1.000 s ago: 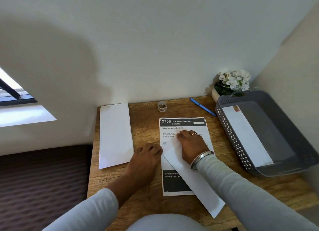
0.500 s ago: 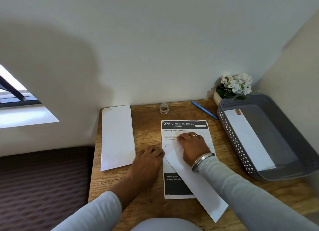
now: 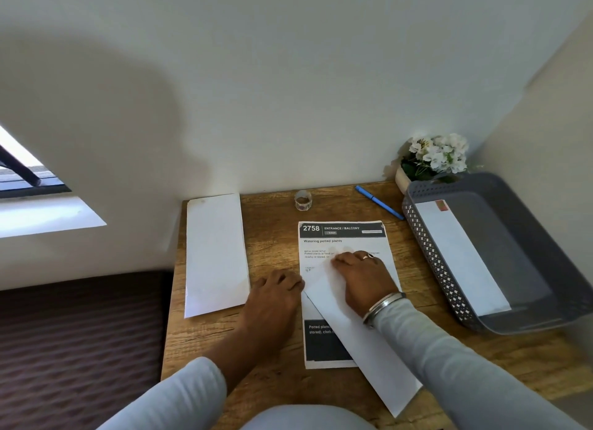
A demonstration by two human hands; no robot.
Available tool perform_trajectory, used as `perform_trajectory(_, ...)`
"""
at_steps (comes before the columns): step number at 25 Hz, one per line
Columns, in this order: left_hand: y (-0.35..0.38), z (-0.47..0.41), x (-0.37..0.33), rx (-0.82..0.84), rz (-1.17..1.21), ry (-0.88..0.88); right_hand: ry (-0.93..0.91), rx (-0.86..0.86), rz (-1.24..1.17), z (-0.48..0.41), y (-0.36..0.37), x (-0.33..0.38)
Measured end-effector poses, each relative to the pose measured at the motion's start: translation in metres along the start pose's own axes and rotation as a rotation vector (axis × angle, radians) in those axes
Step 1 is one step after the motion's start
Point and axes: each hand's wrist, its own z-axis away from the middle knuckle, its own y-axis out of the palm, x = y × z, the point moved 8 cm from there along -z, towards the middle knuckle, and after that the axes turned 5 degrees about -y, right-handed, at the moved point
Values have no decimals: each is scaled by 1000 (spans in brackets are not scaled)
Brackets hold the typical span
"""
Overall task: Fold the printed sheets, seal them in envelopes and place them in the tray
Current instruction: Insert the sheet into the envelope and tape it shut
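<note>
In the middle of the desk (image 3: pixel 272 230), a right hand (image 3: pixel 362 278) presses, palm down, a white envelope (image 3: pixel 369 349) lying slantwise across the printed sheet (image 3: pixel 343 237). The left hand (image 3: pixel 272 298), fingers curled, rests at the sheet's left edge; whether it grips paper cannot be told.

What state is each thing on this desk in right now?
Printed sheet: unfolded, flat.
Envelope: diagonal across sheet, under right hand.
Left hand: at sheet's left edge.
Tray: holds one stickered envelope.
Envelope stack: flat, untouched.
</note>
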Motion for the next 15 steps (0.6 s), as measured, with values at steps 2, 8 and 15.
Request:
perform_trajectory(2, 0, -2, -3, -5, 20, -19, 14, 11, -25, -1, 4, 2)
perform_trajectory(8, -9, -34, -35, -36, -6, 68, 7, 38, -60, -1, 8, -2)
perform_trajectory(15, 12, 2, -10, 9, -37, 61, -6, 12, -73, 0, 8, -3)
